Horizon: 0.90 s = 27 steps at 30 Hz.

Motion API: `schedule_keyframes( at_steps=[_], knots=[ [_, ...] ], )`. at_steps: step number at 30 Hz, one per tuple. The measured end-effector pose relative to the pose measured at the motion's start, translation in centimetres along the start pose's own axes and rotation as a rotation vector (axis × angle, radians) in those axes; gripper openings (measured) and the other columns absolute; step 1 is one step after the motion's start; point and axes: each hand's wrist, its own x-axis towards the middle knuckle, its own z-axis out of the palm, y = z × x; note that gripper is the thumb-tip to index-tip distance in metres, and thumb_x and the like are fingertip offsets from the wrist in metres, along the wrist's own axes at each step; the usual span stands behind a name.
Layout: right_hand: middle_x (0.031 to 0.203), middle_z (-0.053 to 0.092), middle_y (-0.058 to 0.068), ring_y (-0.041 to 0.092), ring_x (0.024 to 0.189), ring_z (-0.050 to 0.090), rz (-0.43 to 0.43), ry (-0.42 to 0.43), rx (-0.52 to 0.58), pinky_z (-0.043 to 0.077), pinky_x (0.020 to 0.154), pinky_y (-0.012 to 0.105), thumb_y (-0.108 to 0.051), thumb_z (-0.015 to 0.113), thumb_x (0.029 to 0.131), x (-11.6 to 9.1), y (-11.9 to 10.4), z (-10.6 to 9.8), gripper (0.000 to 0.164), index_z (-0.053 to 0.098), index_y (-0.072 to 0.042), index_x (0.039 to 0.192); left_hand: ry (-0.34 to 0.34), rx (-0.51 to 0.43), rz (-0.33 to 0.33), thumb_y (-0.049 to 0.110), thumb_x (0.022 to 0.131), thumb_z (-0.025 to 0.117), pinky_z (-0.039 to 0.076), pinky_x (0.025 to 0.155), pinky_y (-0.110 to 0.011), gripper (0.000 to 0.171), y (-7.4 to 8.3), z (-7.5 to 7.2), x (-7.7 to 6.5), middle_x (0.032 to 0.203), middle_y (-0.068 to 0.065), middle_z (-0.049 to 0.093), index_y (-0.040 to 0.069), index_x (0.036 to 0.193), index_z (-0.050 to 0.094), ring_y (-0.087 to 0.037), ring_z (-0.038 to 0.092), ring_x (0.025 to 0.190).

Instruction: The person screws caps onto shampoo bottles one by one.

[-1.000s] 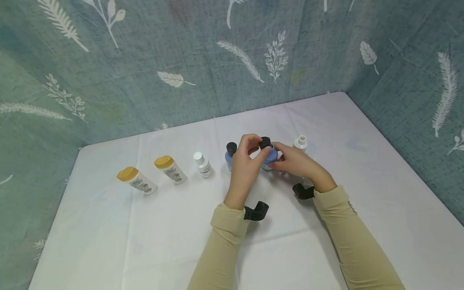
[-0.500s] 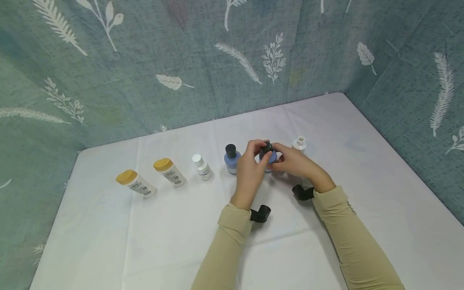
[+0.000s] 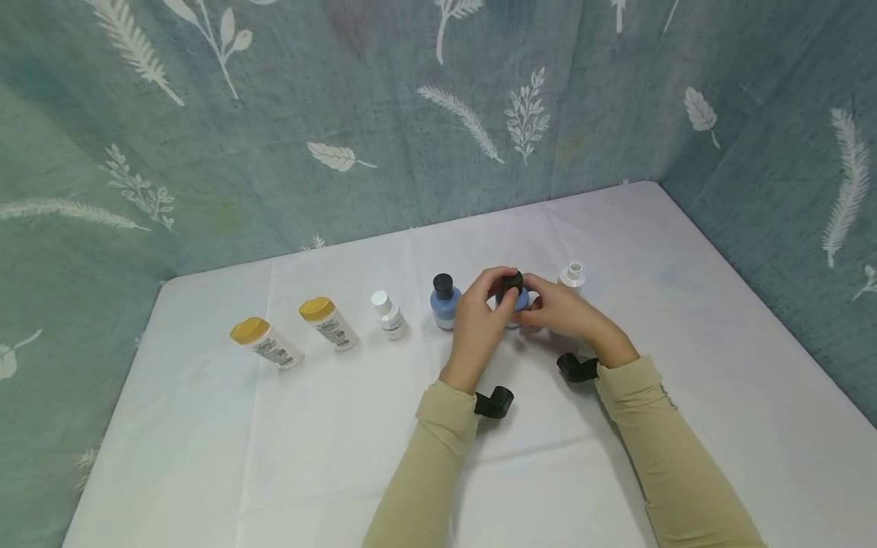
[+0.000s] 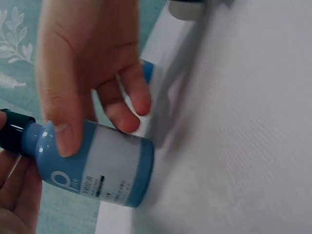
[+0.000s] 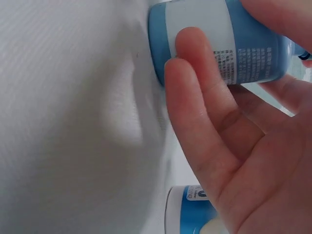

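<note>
A blue bottle (image 4: 114,163) stands upright on the white tabletop, its pale label and printed text showing in both wrist views. Thumb and fingers of my right hand (image 3: 567,310) grip its body from the right side. From the left, my left hand (image 3: 476,331) pinches the black cap (image 3: 512,281), which sits at the top of the bottle's neck. A second blue bottle (image 3: 444,306) with a black cap stands just left of my left hand. Right behind my right hand is a white bottle (image 3: 572,277) with an uncovered mouth, partly hidden by that hand.
Left of the hands, a small white bottle (image 3: 389,316) with a white cap and two white bottles with yellow caps, one nearer (image 3: 267,344) and one farther (image 3: 330,324), stand in a row. A leaf-patterned cloth (image 3: 384,114) rises behind the tabletop (image 3: 329,441).
My left hand has moved right and slightly down with the black cap, from beside the bottle's neck to over it. My right hand stays on the bottle.
</note>
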Motion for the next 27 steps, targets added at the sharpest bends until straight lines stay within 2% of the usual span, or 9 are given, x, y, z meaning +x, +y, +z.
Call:
schedule_keyframes(
  at_steps=[6,9,14,18,23,27],
  knots=[
    [0.091,0.059,0.004,0.018,0.071,0.051,0.010,-0.001,-0.036,0.041,0.062,0.031,-0.034,0.065,0.084,-0.2,0.3,0.2,0.043,0.047,-0.020,0.121,-0.035,0.023,0.000,0.024,0.087,0.063,0.047,0.086,-0.031,0.028,0.0,0.4,0.3,0.112,0.006,0.061,0.019,0.114,0.059,-0.007,0.056,0.098],
    [0.095,0.060,0.004,0.017,0.074,0.054,0.015,-0.003,-0.052,0.043,0.067,0.031,-0.040,0.064,0.084,0.1,0.3,0.5,0.045,0.047,-0.019,0.120,-0.010,0.027,-0.016,0.024,0.085,0.066,0.048,0.084,-0.033,0.031,0.1,0.5,0.5,0.111,0.006,0.061,0.020,0.115,0.058,-0.008,0.057,0.096],
    [0.084,0.063,0.004,0.016,0.071,0.058,0.027,-0.004,0.003,0.045,0.068,0.031,-0.036,0.064,0.085,0.4,0.3,1.1,0.035,0.051,-0.015,0.109,0.041,0.048,-0.045,0.018,0.083,0.068,0.048,0.086,-0.031,0.039,0.1,0.9,0.7,0.113,0.003,0.055,0.021,0.119,0.053,-0.011,0.057,0.099],
    [0.077,0.062,0.004,0.017,0.068,0.057,0.048,-0.005,0.029,0.044,0.067,0.032,-0.036,0.065,0.084,0.3,0.6,1.2,0.036,0.049,-0.014,0.108,0.053,0.023,-0.033,0.017,0.082,0.069,0.047,0.087,-0.027,0.044,-0.1,1.2,0.6,0.111,0.000,0.053,0.022,0.123,0.051,-0.012,0.057,0.100],
    [0.076,0.062,0.004,0.018,0.068,0.056,0.050,-0.003,0.036,0.044,0.065,0.031,-0.036,0.064,0.084,0.4,0.8,1.4,0.038,0.048,-0.015,0.113,0.051,-0.029,-0.015,0.016,0.085,0.066,0.047,0.088,-0.027,0.042,-0.1,1.1,0.5,0.118,0.002,0.054,0.023,0.124,0.051,-0.010,0.057,0.100],
    [0.076,0.062,0.005,0.019,0.068,0.056,0.059,-0.009,0.042,0.044,0.064,0.031,-0.037,0.064,0.085,0.5,0.5,1.5,0.050,0.043,-0.016,0.125,0.049,-0.042,-0.019,0.017,0.086,0.065,0.047,0.088,-0.027,0.041,-0.2,0.8,0.7,0.121,0.003,0.057,0.022,0.124,0.051,-0.009,0.057,0.101]
  ],
)
